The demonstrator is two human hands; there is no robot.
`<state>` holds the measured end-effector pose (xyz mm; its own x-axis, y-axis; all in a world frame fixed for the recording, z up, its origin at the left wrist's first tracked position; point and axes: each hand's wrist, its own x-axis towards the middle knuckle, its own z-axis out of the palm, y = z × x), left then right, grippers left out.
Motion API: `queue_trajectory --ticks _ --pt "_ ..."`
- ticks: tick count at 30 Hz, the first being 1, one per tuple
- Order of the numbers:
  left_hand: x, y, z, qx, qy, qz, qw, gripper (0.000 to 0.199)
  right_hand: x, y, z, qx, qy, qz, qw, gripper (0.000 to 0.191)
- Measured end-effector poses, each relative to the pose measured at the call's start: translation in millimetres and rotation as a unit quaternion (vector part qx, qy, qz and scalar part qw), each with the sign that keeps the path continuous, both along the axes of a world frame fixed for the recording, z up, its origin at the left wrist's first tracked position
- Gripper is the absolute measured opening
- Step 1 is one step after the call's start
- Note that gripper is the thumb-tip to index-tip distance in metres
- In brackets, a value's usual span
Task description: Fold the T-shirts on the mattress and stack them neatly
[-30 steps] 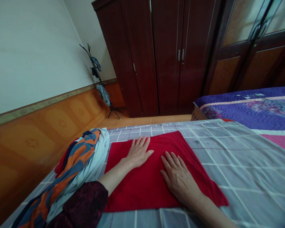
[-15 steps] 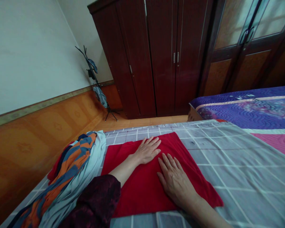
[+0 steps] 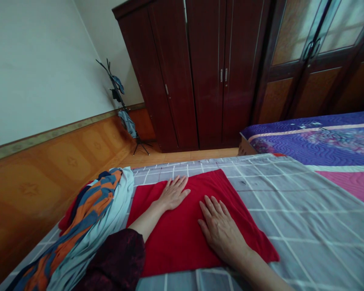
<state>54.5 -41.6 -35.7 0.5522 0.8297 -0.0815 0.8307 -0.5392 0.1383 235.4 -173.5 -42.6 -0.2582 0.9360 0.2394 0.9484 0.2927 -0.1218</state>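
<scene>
Right hand (image 3: 223, 232): is lying palm-down, fingers extended, grip empty.
Left hand (image 3: 173, 195): is resting farther left than half a second ago, grip empty; apparently smoothing.
Flat red fabric piece (image 3: 176, 240): is lying beneath both hands on the grey, white-checked bedsheet (image 3: 306, 226).
Orange-and-blue patterned garment (image 3: 89, 214): is lying bunched, left.
Dark reddish-brown wooden wardrobe (image 3: 208, 97): is standing beyond.

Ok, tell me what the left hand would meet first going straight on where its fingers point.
Probably the sheet, just past the far edge of the red cloth beneath the left hand, though depth is unclear.
</scene>
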Motion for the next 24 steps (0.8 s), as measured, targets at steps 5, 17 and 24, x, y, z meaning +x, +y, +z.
queue_trajectory --ticks 5,17,24 --pt "-58 4 2.1 0.020 0.025 0.138 0.990 0.062 0 0 -0.1 0.001 0.009 0.001 1.000 0.049" --pt "-60 -28 -14.6 0.069 0.008 0.187 0.980 0.065 0 0 -6.2 0.024 0.016 -0.003 1.000 0.049" --pt "-59 -29 -9.3 0.075 0.008 0.187 0.979 0.067 1 1 -5.3 0.018 0.018 0.001 1.000 0.048"
